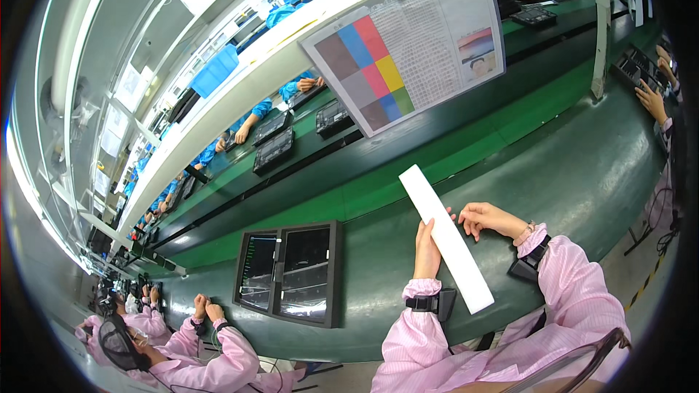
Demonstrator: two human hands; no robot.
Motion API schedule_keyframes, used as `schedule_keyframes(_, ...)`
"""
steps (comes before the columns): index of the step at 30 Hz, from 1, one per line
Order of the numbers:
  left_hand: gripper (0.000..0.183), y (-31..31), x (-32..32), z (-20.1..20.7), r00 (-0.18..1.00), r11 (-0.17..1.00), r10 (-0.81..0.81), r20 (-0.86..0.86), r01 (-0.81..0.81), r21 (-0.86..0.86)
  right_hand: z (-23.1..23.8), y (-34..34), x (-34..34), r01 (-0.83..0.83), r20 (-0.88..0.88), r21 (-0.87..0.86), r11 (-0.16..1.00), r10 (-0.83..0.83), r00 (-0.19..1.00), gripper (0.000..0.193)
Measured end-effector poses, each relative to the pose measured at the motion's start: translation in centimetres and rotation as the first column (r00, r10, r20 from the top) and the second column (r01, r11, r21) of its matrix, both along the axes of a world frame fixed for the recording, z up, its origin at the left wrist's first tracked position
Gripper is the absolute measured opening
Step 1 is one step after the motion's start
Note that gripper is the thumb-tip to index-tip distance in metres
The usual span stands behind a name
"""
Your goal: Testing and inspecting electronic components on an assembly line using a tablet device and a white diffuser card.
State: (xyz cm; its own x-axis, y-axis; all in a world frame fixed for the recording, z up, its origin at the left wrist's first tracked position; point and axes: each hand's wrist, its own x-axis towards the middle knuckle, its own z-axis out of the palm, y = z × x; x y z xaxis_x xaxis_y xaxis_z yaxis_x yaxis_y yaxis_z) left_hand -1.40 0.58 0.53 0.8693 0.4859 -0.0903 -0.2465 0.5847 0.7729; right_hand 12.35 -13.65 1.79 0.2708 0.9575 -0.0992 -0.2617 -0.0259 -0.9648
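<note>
A long, flat white strip (448, 244) slants over the green worktop in front of me; its material cannot be told. My left hand (427, 251) grips it from the left side, and part of the fingers is hidden behind it. On the other side, my right hand (491, 220) hovers close to the strip with loosely bent fingers, apart, and nothing visible in them. To the left, a black tray (336, 276) holds two dark glossy panels (306, 266) side by side.
A printed sheet with colour blocks (437, 51) hangs above the bench. Behind it runs a conveyor (349, 153) with black trays. A co-worker in pink (211, 360) sits at the left, another person's hands (653, 102) work at the far right. A white post (599, 36) stands behind.
</note>
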Motion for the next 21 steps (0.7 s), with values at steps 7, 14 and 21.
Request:
schedule_keyframes(7, 0.041, -0.16, -0.17, 0.51, 0.999, 0.999, -0.026, -0.021, 0.026, 0.027, 0.09, 0.03, -0.11, 0.001, 0.001, -0.017, 1.000, -0.001, 1.000, 0.034)
schedule_keyframes(14, 0.041, -0.24, -0.04, 0.68, 0.999, 0.999, -0.030, -0.031, 0.031, 0.032, 0.50, 0.06, 0.01, 0.000, -0.016, -0.018, 1.000, -0.001, 1.000, 0.034)
schedule_keyframes(21, 0.041, -0.15, 0.00, 0.36, 0.999, 0.999, -0.035, -0.028, 0.036, 0.037, 0.31, -0.12, -0.04, -0.001, -0.020, -0.020, 1.000, 0.001, 1.000, 0.034)
